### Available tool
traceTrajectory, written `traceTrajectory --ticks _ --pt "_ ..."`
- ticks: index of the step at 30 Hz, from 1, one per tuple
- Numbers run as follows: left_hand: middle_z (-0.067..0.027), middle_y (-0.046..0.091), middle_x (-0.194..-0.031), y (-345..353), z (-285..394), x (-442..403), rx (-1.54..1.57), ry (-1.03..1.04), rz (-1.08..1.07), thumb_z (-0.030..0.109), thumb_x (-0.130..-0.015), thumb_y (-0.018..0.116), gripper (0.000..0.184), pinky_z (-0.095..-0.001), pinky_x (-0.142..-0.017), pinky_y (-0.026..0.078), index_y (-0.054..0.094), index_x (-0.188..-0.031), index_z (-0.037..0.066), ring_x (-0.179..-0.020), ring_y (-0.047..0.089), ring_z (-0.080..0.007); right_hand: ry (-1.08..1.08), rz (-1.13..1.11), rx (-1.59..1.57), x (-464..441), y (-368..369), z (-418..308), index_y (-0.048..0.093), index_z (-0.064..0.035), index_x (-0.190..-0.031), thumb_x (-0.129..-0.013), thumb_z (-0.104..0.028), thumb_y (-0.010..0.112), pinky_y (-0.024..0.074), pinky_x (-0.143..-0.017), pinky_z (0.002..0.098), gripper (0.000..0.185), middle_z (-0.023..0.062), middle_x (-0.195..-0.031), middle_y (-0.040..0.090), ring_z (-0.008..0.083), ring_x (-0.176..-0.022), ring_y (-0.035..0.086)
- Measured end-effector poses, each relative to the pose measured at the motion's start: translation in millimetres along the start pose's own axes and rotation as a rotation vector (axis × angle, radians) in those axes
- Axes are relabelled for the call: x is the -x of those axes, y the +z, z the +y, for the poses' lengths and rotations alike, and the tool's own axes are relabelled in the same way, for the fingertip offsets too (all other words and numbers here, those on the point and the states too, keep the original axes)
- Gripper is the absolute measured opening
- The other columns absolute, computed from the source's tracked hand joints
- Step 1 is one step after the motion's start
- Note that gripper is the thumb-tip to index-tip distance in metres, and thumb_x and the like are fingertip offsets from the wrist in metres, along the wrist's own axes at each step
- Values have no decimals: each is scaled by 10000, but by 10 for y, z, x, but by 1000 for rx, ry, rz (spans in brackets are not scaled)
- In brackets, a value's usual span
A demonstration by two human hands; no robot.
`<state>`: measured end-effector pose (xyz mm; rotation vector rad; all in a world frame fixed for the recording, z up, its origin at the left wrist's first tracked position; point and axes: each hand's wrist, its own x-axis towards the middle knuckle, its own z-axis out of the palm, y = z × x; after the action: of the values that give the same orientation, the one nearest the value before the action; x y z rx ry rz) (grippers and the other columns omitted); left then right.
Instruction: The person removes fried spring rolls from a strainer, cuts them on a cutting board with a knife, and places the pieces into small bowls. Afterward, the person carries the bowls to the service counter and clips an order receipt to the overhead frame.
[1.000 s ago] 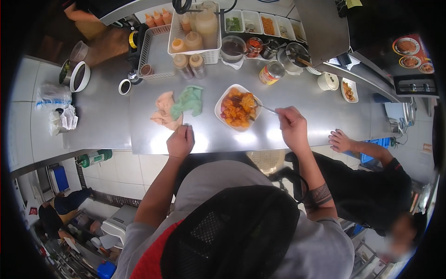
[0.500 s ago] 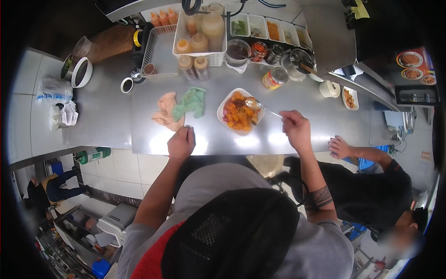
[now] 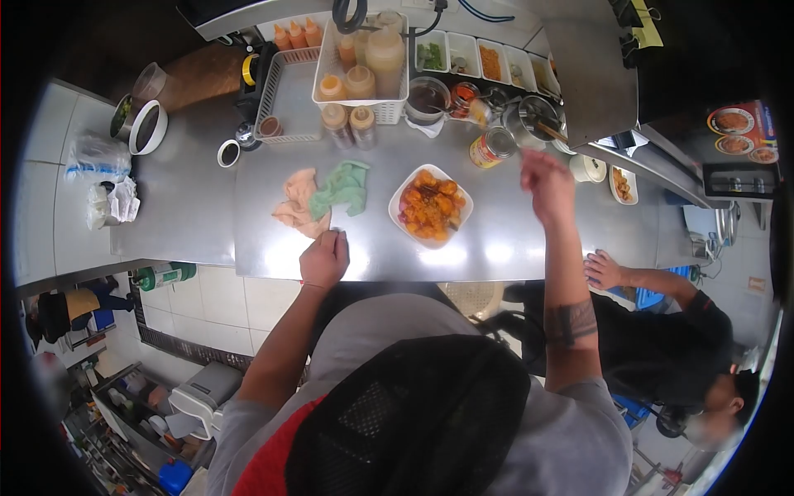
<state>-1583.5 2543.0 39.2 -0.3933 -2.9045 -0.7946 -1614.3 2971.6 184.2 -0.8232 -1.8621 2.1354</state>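
Note:
My left hand [image 3: 324,259] is closed in a fist on the counter's front edge, just below a crumpled peach cloth [image 3: 294,202] and a green cloth [image 3: 341,188]. My right hand [image 3: 547,183], smeared by motion, is raised beside an opened can [image 3: 488,147] with a yellow and red label. Its fingers are closed on a spoon [image 3: 478,112], whose blurred bowl shows near the jars behind the can. A square white bowl [image 3: 400,225] of glazed orange food pieces [image 3: 430,202] stands in front of me.
Behind are a white basket of sauce bottles [image 3: 361,78], a pot of dark sauce [image 3: 428,97], a metal pot [image 3: 529,120] and several topping trays [image 3: 490,62]. A co-worker's hand [image 3: 604,269] rests on the counter's edge at right. A metal shelf [image 3: 587,66] overhangs the back right.
My right hand has moved away from the bowl, back and slightly right, taking the spoon off the food toward the can and jars. My left hand stays put.

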Motion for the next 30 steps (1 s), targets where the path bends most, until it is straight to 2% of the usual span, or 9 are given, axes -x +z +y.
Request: traceTrajectory --ticks 5,9,12,14,18,20,24,26,30 --pt "-94 699 -838 27 -24 6 4 -16 -5 257 -978 618 156 -458 -586 538 657 -940 110 -676 676 -344 -219 62 42 -1207 164 -77 693 33 -1062 -897 -63 624 461 -562 272 203 70 -797 658 139 -628 590" --pt "-90 701 -835 34 -25 0 -17 -10 11 254 -974 623 152 -458 -583 540 658 -932 112 -665 675 -342 -194 171 278 -1750 375 -129 710 11 -982 -885 -132 662 498 -583 285 179 76 -814 664 125 -659 616" --pt "-90 700 -828 8 -1 -4 -12 -8 35 248 -966 636 143 -453 -572 538 656 -924 113 -654 674 -336 -112 48 555 -2142 352 -29 729 20 -1003 -885 -239 688 556 -675 347 288 141 -886 726 217 -745 700" --pt "-91 699 -821 0 -6 -10 3 -3 57 244 -962 643 138 -448 -565 536 654 -918 113 -648 674 -332 -460 255 1188 -2171 458 -113 739 23 -1063 -890 -319 687 571 -797 386 386 195 -950 756 328 -885 736" --pt "-90 696 -807 1 -14 -17 7 -2 53 239 -956 653 136 -441 -555 534 649 -905 113 -639 673 -326 -589 336 1236 -1848 598 -329 731 14 -1136 -890 -378 686 551 -881 408 465 219 -1002 753 386 -1021 711" --pt "-90 695 -803 7 -17 -19 -1 -11 42 238 -957 652 137 -442 -552 533 648 -902 112 -635 671 -327 -480 87 1200 -1682 677 -353 732 21 -1070 -883 -376 700 569 -770 398 441 209 -889 749 338 -864 738" --pt "-93 693 -799 38 -31 -7 -2 1 58 233 -954 656 134 -443 -546 532 648 -896 112 -625 668 -329 -207 -83 1304 -1573 847 -220 715 25 -999 -877 -343 722 554 -627 373 387 173 -790 722 259 -692 716" --pt "-94 692 -798 21 -21 -2 -10 6 60 231 -953 657 133 -443 -544 532 649 -896 112 -624 667 -329 -253 -63 1055 -1687 866 41 693 21 -901 -895 -271 718 509 -523 347 294 129 -741 692 186 -588 665" --pt "-93 694 -803 -4 2 -29 -4 13 60 225 -951 658 124 -443 -551 536 652 -903 111 -628 668 -330 -125 -40 595 -1765 911 246 718 11 -945 -919 -201 687 518 -559 332 216 109 -791 715 172 -640 685"
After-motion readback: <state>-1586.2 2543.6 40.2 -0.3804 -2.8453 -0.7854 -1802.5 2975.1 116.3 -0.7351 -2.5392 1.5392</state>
